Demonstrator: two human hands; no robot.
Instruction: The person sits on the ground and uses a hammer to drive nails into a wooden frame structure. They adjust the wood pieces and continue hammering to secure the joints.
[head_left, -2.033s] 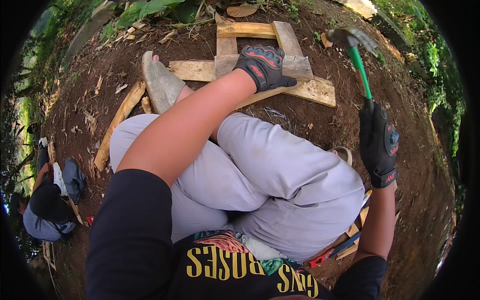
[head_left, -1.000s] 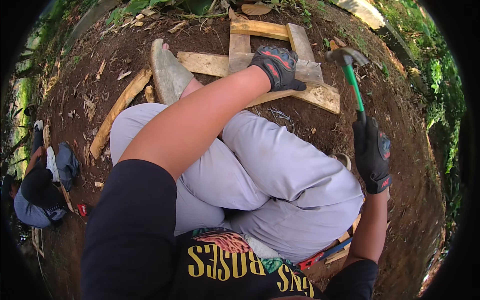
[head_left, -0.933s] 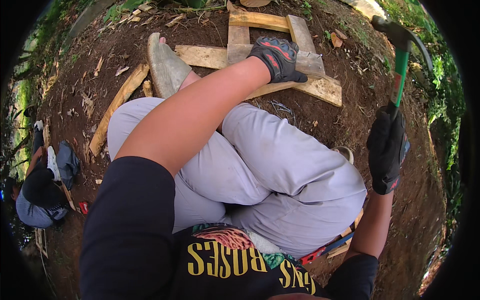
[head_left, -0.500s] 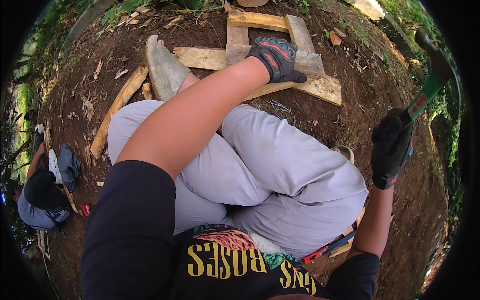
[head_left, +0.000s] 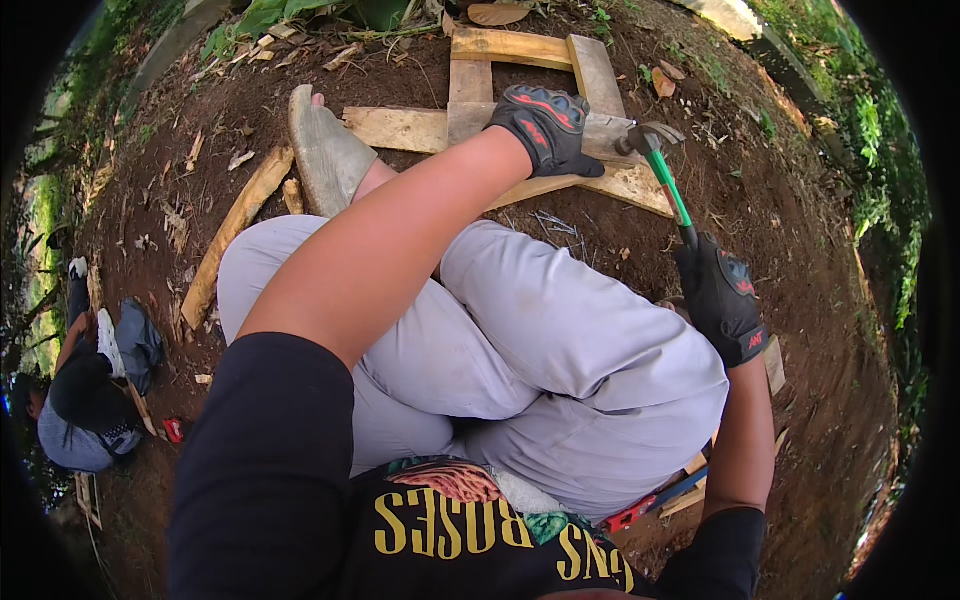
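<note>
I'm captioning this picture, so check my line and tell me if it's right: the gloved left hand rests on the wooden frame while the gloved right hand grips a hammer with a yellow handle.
One error: the handle of the hammer is mostly green, not yellow, as the head view shows. The gloved left hand rests on the wooden frame while the gloved right hand grips the hammer.

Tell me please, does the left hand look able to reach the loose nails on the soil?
Probably yes: the loose nails lie uncovered near the left hand, though it would have to leave the wooden board first.
</note>
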